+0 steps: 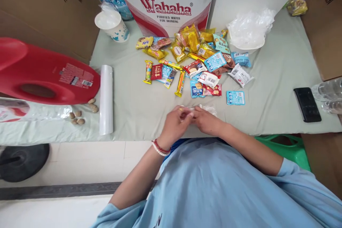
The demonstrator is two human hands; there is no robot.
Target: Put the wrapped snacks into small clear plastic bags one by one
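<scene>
My left hand (pixel 176 121) and my right hand (pixel 207 120) meet at the table's front edge, fingertips pinched close together. Between them is thin clear plastic, seemingly a clear plastic bag (pixel 212 109), whose crumpled part shows behind my right hand. My fingers hide most of it. Just beyond lie wrapped snacks: a blue packet (pixel 197 89), a red packet (pixel 213 89), a white packet (pixel 210 78) and a yellow stick-shaped snack (pixel 180 83). Another light-blue packet (pixel 235 98) lies apart to the right. A larger heap of yellow-wrapped snacks (pixel 191 39) sits farther back.
A Wahaha carton (pixel 171 3) stands behind the heap. At left are a paper cup (pixel 112 26), a red plastic jug (pixel 48 71), a plastic film roll (pixel 106 99) and several nuts (pixel 77 117). At right are a bowl of clear bags (pixel 249 30) and a phone (pixel 307 104).
</scene>
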